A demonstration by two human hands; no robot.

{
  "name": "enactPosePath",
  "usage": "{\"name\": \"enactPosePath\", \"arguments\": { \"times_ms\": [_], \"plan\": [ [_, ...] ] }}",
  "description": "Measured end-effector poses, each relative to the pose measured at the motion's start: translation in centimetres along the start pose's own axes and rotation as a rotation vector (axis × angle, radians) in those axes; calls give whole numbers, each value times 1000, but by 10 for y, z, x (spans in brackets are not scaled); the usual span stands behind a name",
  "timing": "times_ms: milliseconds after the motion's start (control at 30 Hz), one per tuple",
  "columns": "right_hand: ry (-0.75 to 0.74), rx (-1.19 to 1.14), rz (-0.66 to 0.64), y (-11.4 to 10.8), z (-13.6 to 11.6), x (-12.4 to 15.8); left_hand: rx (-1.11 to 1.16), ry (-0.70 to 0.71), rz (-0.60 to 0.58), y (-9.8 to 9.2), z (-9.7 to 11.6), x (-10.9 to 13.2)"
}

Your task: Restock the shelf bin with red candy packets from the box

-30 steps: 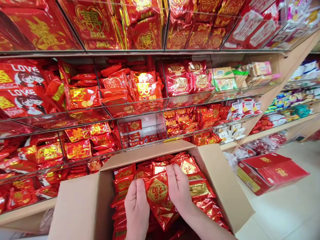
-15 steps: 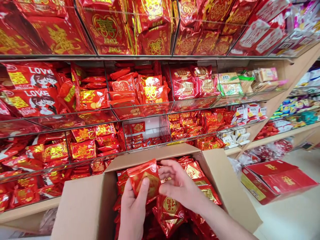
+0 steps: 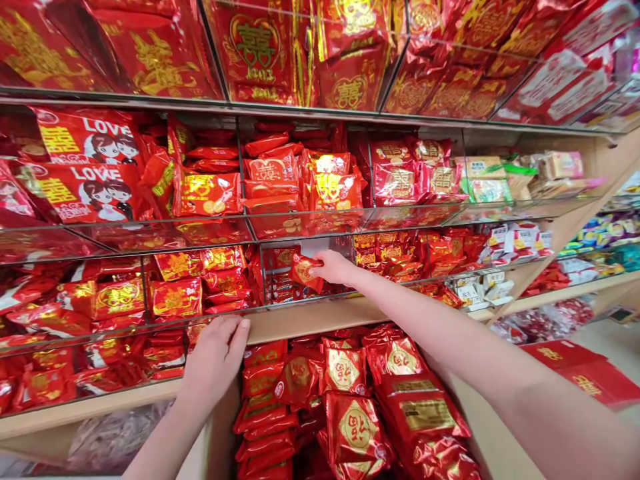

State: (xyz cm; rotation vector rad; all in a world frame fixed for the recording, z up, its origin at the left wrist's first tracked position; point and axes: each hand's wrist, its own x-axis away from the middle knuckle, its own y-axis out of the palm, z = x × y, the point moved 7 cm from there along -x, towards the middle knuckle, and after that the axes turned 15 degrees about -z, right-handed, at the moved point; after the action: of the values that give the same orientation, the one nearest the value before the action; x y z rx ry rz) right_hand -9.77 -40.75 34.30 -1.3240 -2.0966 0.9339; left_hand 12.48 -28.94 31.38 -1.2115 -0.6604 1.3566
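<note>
A small red-and-gold foil packet [image 3: 305,272] is pinched by the right grip [image 3: 334,267], the fingers clamped together on it at the front of a glass-walled display compartment [image 3: 320,248] on the lower shelf. The left grip [image 3: 215,360] is held open and empty, its fingers slightly apart, just beside the top edge of a brown cardboard carton [image 3: 310,320] filled with red foil packets [image 3: 350,427].

The slick foil could slip from a loose pinch, and the packet could then be dropped behind the glass lip or into the carton. Knuckles could be knocked against the thin glass shelf edge [image 3: 310,228] above, and a low stack of red sachets [image 3: 277,283] inside could be disturbed by a careless push. Movement is confined to the narrow gap between that edge and the compartment's front lip. Some open room is seen above the low stack, where a white backing shows, and a pale wooden ledge [image 3: 85,410] runs below.
</note>
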Motion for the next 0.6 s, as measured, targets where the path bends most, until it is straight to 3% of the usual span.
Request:
{"name": "enactPosePath", "arguments": {
  "times_ms": [133, 267, 467, 600],
  "plan": [
    [-11, 140, -18, 22, 4, -68, 62, -53, -52, 15, -5, 0],
    [-22, 164, 7, 38, 5, -111, 154, -54, -58, 16, -8, 3],
    [104, 64, 167, 39, 30, -137, 239, -50, -37, 12, -5, 6],
    [202, -45, 202, 48, 50, -143, 274, -56, -37, 13, -5, 6]
  ]
}}
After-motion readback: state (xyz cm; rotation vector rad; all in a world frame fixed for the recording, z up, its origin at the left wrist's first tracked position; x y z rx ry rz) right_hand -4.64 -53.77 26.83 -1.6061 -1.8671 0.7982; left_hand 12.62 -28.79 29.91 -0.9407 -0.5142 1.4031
